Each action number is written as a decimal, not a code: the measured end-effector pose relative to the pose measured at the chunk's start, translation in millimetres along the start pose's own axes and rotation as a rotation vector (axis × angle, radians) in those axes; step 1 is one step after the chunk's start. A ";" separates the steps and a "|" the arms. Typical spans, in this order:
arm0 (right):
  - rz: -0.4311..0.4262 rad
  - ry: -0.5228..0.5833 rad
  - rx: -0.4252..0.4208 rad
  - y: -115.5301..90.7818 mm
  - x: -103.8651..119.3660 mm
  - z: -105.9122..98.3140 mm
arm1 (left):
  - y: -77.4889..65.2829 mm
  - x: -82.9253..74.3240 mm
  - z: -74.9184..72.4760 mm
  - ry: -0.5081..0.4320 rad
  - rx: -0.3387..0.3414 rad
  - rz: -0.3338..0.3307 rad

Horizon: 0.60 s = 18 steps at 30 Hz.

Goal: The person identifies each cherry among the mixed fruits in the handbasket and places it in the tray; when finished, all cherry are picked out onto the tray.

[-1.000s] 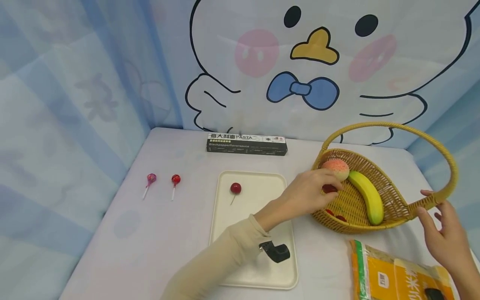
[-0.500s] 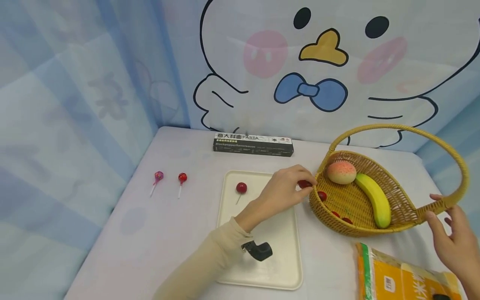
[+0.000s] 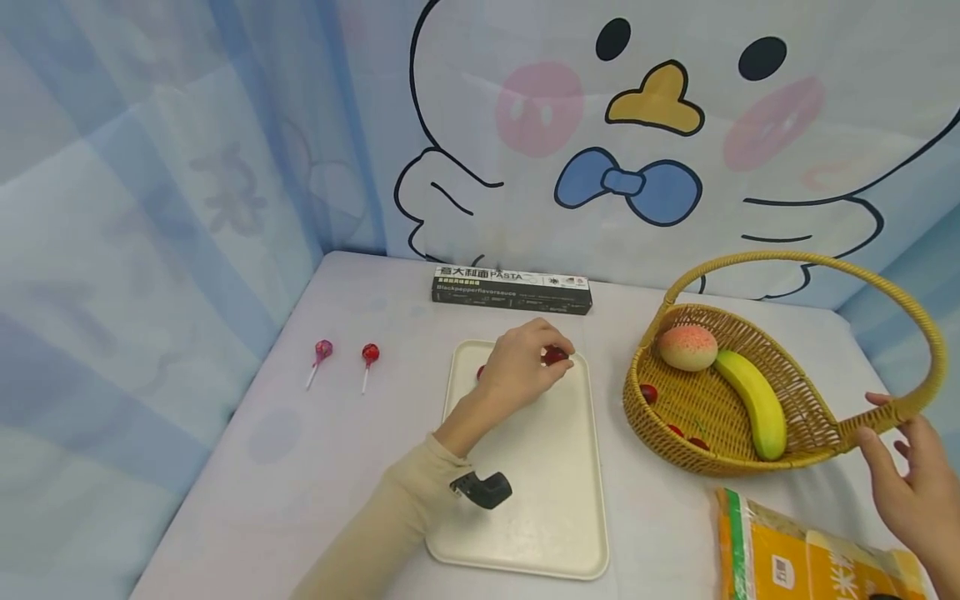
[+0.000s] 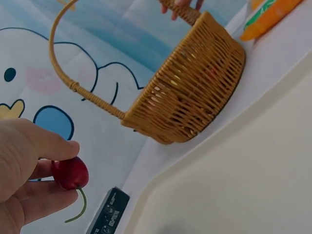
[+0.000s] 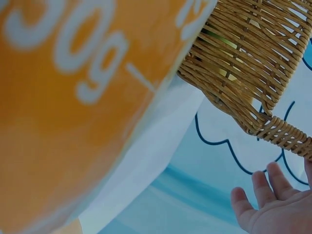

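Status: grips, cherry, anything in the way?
Left grip pinching cherry near tray. Right grip on basket handle. Possible obstacle: mostly hidden red item on tray.

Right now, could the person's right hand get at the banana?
Probably yes: the banana lies uncovered in the open basket, not far from the right hand. Its grip is at the handle, though, so it would likely need to let go first.

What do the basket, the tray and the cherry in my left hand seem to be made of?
The basket: wicker or plastic imitation, slightly glossy, judging by its woven strands.
The tray: probably plastic, satin, given its even cream surface and rounded corners.
The cherry: smooth, perhaps plastic from its soft sheen, though possibly real fruit.
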State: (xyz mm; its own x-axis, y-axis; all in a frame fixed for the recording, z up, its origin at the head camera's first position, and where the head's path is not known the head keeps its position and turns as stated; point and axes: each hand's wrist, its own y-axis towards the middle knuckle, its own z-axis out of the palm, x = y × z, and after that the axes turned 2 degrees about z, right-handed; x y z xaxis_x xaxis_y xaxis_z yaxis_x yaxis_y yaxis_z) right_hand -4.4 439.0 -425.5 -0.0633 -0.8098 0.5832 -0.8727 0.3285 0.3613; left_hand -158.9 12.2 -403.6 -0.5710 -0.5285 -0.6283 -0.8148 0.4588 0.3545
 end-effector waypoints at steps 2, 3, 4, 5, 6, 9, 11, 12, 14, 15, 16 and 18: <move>0.002 0.001 0.001 -0.3 0.4 0.2 | -1.1 3.7 0.4 0.013 -0.001 -0.027; 0.002 0.001 0.003 -0.5 0.6 0.3 | -1.6 5.2 0.7 0.015 0.000 -0.041; 0.002 0.003 0.004 -0.5 0.8 0.3 | -2.2 6.5 0.9 0.016 0.001 -0.052; 0.004 0.003 0.006 -0.7 1.1 0.3 | -2.5 7.9 1.2 0.017 0.002 -0.061; 0.005 0.004 0.008 -0.8 1.4 0.4 | -2.9 9.2 1.5 0.019 0.003 -0.069; 0.016 0.002 0.012 -0.6 2.3 0.3 | -3.8 12.9 2.8 0.022 0.006 -0.085; 0.028 -0.002 0.013 -0.5 3.0 0.3 | -4.4 15.1 3.5 0.024 0.010 -0.094; 0.034 -0.004 0.014 -0.4 3.4 0.3 | -4.9 16.2 4.0 0.024 0.014 -0.099; 0.044 -0.008 0.014 -0.4 4.0 0.4 | -5.7 18.8 5.5 0.036 0.021 -0.106; 0.046 -0.009 0.013 -0.4 4.2 0.6 | -6.2 20.4 6.6 0.049 0.026 -0.110; 0.048 -0.010 0.012 -0.5 4.4 0.8 | -6.7 21.9 7.8 0.061 0.031 -0.114; 0.048 -0.012 0.010 -0.8 4.6 1.1 | -7.9 25.3 10.8 0.090 0.043 -0.121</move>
State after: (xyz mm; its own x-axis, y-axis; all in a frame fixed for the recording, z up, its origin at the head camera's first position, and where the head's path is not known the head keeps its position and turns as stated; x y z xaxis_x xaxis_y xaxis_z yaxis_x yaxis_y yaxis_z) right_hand -4.5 434.5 -423.9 -0.1110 -0.7988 0.5912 -0.8734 0.3622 0.3254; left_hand -165.8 2.9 -429.8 -0.4776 -0.6426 -0.5992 -0.8740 0.4171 0.2493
